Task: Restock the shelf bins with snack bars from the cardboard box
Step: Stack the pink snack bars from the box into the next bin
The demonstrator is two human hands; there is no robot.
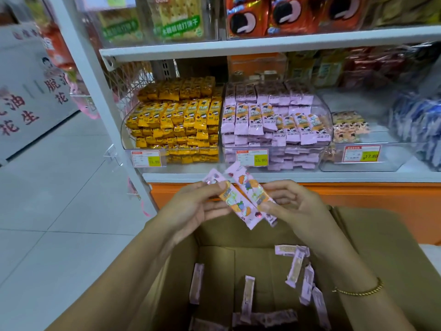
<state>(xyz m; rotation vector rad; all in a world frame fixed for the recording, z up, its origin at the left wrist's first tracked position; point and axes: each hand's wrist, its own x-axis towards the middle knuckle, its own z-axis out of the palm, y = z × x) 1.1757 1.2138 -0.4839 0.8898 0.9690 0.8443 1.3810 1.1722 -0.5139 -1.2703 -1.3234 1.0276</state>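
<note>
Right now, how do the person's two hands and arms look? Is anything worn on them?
The left hand and the right hand have no gloves, and no sleeve shows on either arm. A thin gold-coloured beaded bracelet circles the right wrist. The left wrist has nothing on it.

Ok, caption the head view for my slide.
Left hand and right hand hold pink snack bars over the cardboard box, before the stocked bin.

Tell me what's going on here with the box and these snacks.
A person is restocking a shop shelf. The left hand and right hand hold two pink snack bars side by side over an open cardboard box, where several more bars lie loose. The clear bin of matching pink bars on the shelf ahead looks well filled.
</note>
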